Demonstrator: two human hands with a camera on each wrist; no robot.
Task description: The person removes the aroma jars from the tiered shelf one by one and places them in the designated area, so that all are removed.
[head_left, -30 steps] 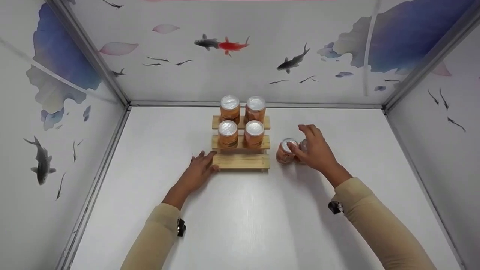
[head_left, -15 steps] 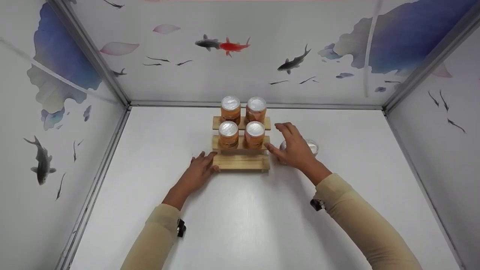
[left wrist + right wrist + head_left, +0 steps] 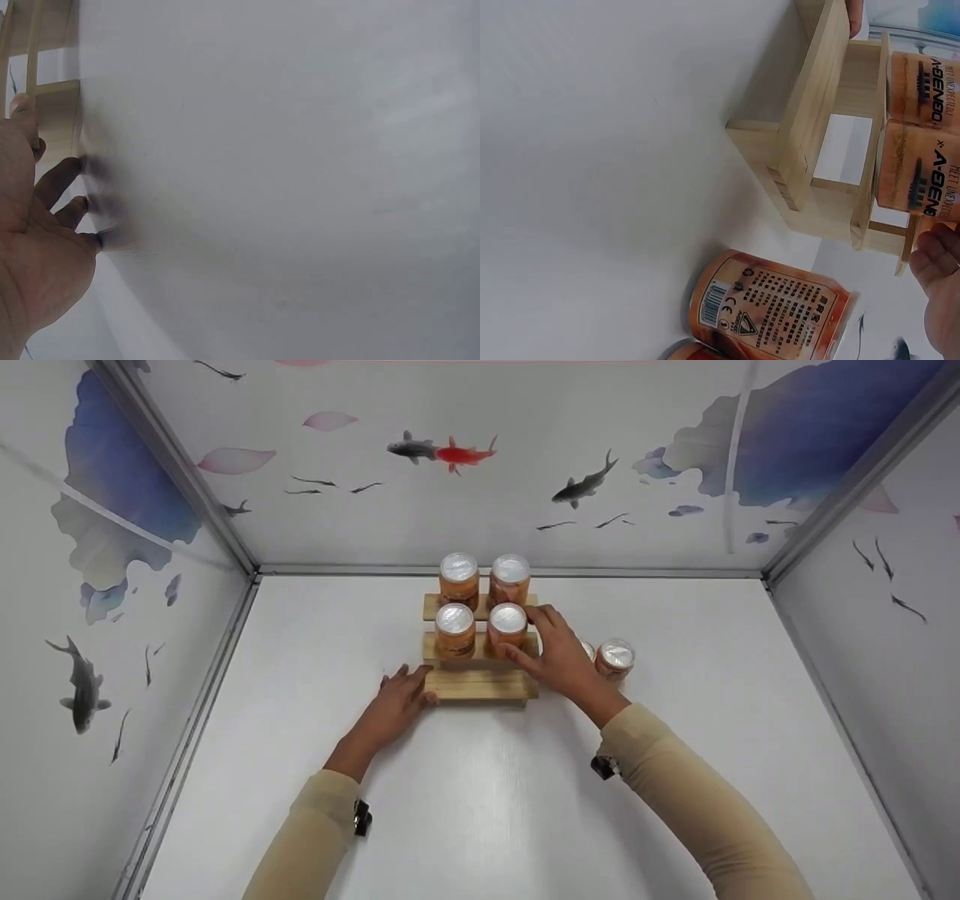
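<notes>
A three-tier wooden rack (image 3: 472,685) bears orange printed cans with silvery lids on its back and middle tiers. At the left end of the lowest tier, my left hand (image 3: 396,706) holds the board, thumb in front and a finger behind. Its other fingers (image 3: 69,210) spread beside the rack. My right hand (image 3: 564,660) is at the right can (image 3: 508,622) on the middle tier, thumb across its front and fingers by its right side. In the right wrist view the loosely bent fingers (image 3: 931,259) lie close to the cans; contact is unclear.
Two more orange cans stand on the white table right of the rack; the nearer-right can (image 3: 616,658) shows, the other is mostly behind my right hand. One can (image 3: 765,307) shows its printed back label. Patterned walls (image 3: 510,510) enclose the table.
My right hand has moved left, away from the two cans on the table, to the right can on the middle tier. My left hand has stayed at the rack.
</notes>
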